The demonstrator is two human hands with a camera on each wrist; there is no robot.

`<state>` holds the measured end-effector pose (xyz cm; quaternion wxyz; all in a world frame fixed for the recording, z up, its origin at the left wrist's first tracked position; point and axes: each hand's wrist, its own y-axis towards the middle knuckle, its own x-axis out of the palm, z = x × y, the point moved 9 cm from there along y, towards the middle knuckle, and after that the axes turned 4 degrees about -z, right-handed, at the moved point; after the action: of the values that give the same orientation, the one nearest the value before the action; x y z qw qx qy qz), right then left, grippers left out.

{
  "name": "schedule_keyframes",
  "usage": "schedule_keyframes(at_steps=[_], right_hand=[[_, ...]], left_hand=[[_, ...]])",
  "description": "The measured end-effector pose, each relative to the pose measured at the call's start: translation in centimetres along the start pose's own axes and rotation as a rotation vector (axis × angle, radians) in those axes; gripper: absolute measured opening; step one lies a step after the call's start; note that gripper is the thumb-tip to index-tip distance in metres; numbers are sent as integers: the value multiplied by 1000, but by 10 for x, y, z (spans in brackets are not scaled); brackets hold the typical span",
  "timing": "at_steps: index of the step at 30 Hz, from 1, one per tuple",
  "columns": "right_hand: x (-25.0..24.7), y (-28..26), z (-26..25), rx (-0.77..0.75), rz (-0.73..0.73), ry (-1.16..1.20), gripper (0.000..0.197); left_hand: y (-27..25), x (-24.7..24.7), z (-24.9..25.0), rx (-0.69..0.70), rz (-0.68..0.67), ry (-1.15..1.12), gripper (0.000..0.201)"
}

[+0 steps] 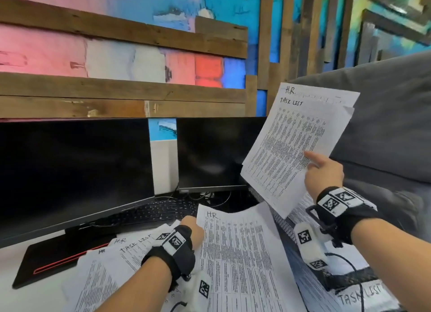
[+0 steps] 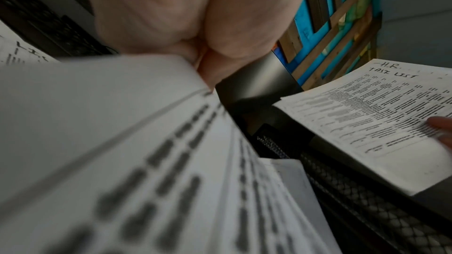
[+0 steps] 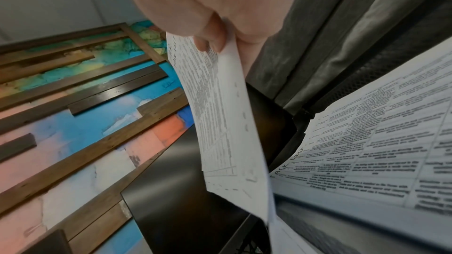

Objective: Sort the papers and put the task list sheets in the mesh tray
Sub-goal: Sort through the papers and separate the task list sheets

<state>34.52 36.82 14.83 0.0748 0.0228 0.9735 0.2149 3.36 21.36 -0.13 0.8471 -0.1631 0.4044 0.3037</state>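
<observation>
Task list sheets [image 1: 293, 146] pinched in your right hand [image 1: 324, 174] above the mesh tray [image 1: 283, 225]; left hand [image 1: 193, 229] pinches an HR page [image 1: 238, 253]. Loose pinch could let sheets slide apart.

Soft, even indoor light is filling the head view; wide-angle distortion is bending its edges, while near sheets [image 2: 122, 161] are blurring in both wrist views.

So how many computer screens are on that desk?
2, both dark. The larger monitor stands at the left behind the keyboard; the smaller monitor sits to its right, partly hidden by the sheets in the right hand.
</observation>
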Motion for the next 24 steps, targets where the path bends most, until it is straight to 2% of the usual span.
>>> schedule_keyframes(at_steps=[5,9,13,17,21,24], right_hand=[[-15,1,1,-5,38,56,48],[-28,1,4,-4,37,16,46],[-44,3,10,1,54,13,46],[-66,15,22,-8,53,6,48],[-88,23,31,-17,47,1,39],[-94,22,39,-8,18,-14,36]], left_hand=[[-3,17,4,3,-53,53,29],[-4,19,9,-7,-77,-9,9],[1,28,23,-4,-91,-75,22],[7,49,44,25,-118,-85,7],[16,55,59,46,-32,-162,10],[16,55,52,-4,71,-247,21]])
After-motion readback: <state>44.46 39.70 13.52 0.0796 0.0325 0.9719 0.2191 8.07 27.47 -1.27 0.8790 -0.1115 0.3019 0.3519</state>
